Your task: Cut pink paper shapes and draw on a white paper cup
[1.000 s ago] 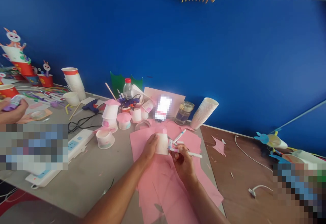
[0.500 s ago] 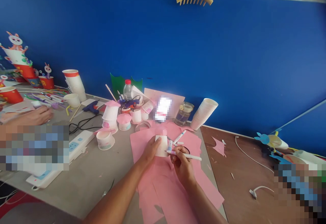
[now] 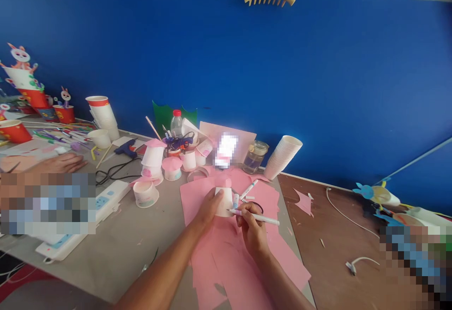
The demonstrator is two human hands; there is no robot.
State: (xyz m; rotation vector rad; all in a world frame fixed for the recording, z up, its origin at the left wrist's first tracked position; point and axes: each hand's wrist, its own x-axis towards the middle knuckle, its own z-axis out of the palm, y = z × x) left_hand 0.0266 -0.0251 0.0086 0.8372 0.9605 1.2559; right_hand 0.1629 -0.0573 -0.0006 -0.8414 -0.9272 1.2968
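My left hand (image 3: 211,206) grips a white paper cup (image 3: 224,202) from its left side, thumb on the near face. A pink paper piece shows at the cup's far end. In my right hand (image 3: 253,227) is a white marker (image 3: 263,217), pinched between thumb and fingers, its tip at the cup's lower right part. Whether the tip touches the cup I cannot tell. Pink paper sheets (image 3: 243,277) lie beneath both hands. Another marker (image 3: 249,189) rests on the sheets just beyond my right hand.
Pink-topped paper cups (image 3: 153,157) stand behind on the left, near a power strip (image 3: 102,202) and a glue gun (image 3: 126,147). A lit phone (image 3: 226,150), a glass jar (image 3: 255,157) and stacked paper cups (image 3: 283,157) line the back. A co-worker's hand (image 3: 63,162) is at far left.
The marker tip in my right hand has shifted slightly left over the cup. My left hand stays still. At far left, the co-worker's hand has moved right and flattened.
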